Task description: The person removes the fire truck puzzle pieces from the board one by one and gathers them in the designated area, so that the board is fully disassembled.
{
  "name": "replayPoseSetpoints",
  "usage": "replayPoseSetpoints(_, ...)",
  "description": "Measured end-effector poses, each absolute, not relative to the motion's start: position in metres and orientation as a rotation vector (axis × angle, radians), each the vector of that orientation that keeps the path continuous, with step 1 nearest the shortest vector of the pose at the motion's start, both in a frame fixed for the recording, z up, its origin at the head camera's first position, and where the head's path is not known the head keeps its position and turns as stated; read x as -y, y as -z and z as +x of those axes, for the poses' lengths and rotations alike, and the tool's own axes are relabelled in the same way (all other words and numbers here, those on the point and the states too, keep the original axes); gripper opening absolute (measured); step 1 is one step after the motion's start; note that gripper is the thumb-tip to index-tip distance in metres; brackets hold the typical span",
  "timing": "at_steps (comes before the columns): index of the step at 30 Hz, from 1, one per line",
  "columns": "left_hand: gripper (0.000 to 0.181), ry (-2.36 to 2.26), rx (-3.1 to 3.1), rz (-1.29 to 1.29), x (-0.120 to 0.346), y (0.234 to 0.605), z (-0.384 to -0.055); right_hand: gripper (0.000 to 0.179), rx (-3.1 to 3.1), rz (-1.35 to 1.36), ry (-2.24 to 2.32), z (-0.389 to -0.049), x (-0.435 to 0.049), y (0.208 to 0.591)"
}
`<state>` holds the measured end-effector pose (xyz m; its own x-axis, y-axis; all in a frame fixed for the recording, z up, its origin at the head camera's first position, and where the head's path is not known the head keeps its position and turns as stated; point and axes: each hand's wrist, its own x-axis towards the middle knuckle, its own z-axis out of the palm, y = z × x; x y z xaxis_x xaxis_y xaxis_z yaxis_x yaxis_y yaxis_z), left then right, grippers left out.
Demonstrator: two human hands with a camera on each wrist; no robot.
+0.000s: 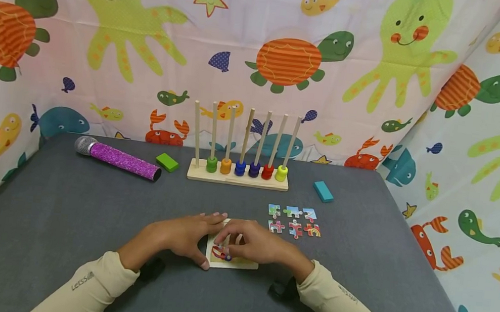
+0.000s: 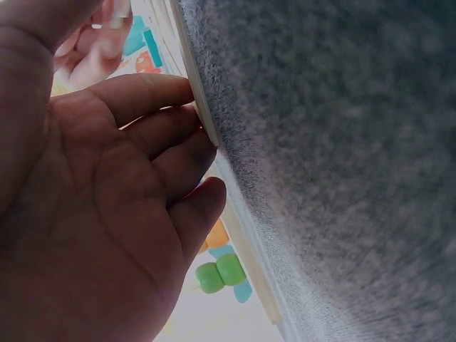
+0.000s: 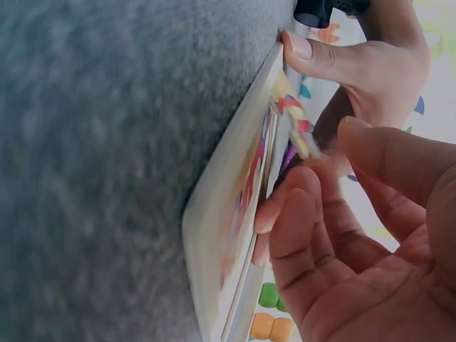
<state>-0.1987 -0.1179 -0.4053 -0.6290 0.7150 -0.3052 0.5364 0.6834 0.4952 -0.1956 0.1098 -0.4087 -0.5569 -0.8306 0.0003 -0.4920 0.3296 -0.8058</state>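
A small wooden puzzle board point(image 1: 245, 266) with a colourful picture lies flat on the table in front of the person. The left hand point(image 1: 186, 236) rests along its left side, thumb at the near corner and extended fingers toward the far edge. In the left wrist view those fingertips point(image 2: 203, 142) touch the board's edge. Over the board, the right hand point(image 1: 255, 240) has its fingers curled down toward the picture. A red and yellow puzzle piece point(image 3: 301, 128) tilts up from the board at the right hand's fingertips, which partly hide it and the picture.
Several loose jigsaw pieces point(image 1: 294, 228) lie in two rows right of the board. Behind stands a wooden peg rack point(image 1: 238, 180) with coloured beads. A purple glitter microphone point(image 1: 123, 160), a green block point(image 1: 167, 162) and a blue block point(image 1: 323, 191) lie around it. A sea-animal curtain point(image 1: 246, 18) hangs behind.
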Motion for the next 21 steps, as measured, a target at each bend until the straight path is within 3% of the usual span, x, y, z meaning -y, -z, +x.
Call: replayPoseSetpoints(21, 0.092, -0.470, -2.423, 0.959, 0.116, 0.403, -0.197, 0.018, -2.171, -1.073, 1.137, -0.197, -0.113, 0.404)
